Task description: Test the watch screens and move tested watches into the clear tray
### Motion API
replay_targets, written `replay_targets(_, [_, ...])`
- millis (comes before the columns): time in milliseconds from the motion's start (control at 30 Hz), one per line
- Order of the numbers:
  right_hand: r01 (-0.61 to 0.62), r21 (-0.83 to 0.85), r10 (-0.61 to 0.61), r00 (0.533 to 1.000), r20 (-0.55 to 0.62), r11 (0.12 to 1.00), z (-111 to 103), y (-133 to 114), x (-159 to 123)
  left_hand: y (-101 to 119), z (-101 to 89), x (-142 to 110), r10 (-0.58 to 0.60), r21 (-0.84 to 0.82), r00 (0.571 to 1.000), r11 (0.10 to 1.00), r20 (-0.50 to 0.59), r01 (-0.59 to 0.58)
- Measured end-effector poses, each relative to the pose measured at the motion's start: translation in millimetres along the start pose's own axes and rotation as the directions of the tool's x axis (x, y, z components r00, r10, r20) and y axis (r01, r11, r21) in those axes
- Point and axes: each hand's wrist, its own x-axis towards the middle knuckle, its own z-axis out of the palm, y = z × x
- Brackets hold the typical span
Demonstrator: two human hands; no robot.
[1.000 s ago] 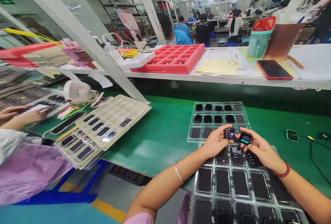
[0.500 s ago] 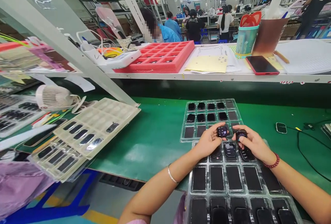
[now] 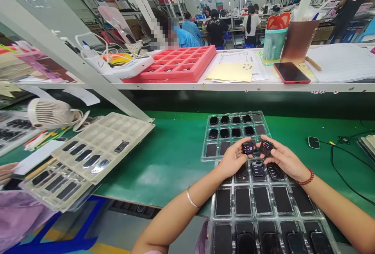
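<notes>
Closest to us lies a large clear plastic tray (image 3: 258, 220) of stiff-looking, glossy moulded ridges, its rectangular pockets lined in matte black and several of them bearing dark, rounded-square pieces. Above its far rows, our left hand (image 3: 233, 162) grasps a small black watch body with a lit screen (image 3: 247, 148), fingers pinching its edges. Our right hand (image 3: 290, 164) grasps a second black watch body with an orange-red mark on its screen (image 3: 266, 147), thumb and fingers around its rim. The two sit near each other, faces up toward us.

We judge both light but rigid, with smooth glass that could slip or scratch — the side edges are where we'd grip, leaving the faces free.

Just beyond is a smaller clear tray (image 3: 231, 139) with two rows of glossy black rounded squares, on the smooth green desk (image 3: 164, 160). To its right lies a pale-rimmed square device (image 3: 313, 142) near a thin black cable (image 3: 332, 164). Farther off, a white shelf (image 3: 228, 86) carries a matte red compartmented tray (image 3: 172, 77) and a red-edged phone (image 3: 292, 73).
</notes>
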Motion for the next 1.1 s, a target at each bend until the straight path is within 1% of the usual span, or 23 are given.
replay_targets(100, [-0.008, 0.001, 0.008, 1.0, -0.004, 1.0, -0.9, -3.1, 0.5, -0.1, 0.3, 0.1, -0.002, -0.005, 1.0, 1.0, 0.002, 0.002])
replay_targets(300, [-0.005, -0.055, 0.003, 0.999, -0.033, 0.998, -1.4, -6.2, 0.2, 4.3, 1.0, -1.5, -0.02, 0.013, 1.0, 1.0, -0.003, 0.02])
replay_targets(433, [-0.008, -0.08, 0.007, 1.0, -0.019, 0.997, -0.6, -6.7, -0.1, 5.7, 1.0, -2.0, -0.016, 0.019, 1.0, 1.0, -0.002, 0.016])
replay_targets(600, [-0.016, -0.046, 0.016, 1.0, -0.007, 0.999, -2.4, -5.9, -0.3, 5.4, 0.8, -1.9, -0.018, 0.034, 1.0, 0.999, 0.004, 0.018])
replay_targets(967, [-0.002, -0.162, -0.001, 1.0, -0.018, 0.987, -3.9, -7.8, -0.3, 2.5, 0.5, -1.9, -0.016, 0.028, 1.0, 0.999, 0.01, 0.015])
replay_targets(1100, [-0.008, -0.139, 0.007, 1.0, -0.005, 0.99, -3.1, -6.7, 0.2, 3.1, 0.8, -1.8, -0.015, 0.033, 1.0, 0.999, 0.012, 0.014])
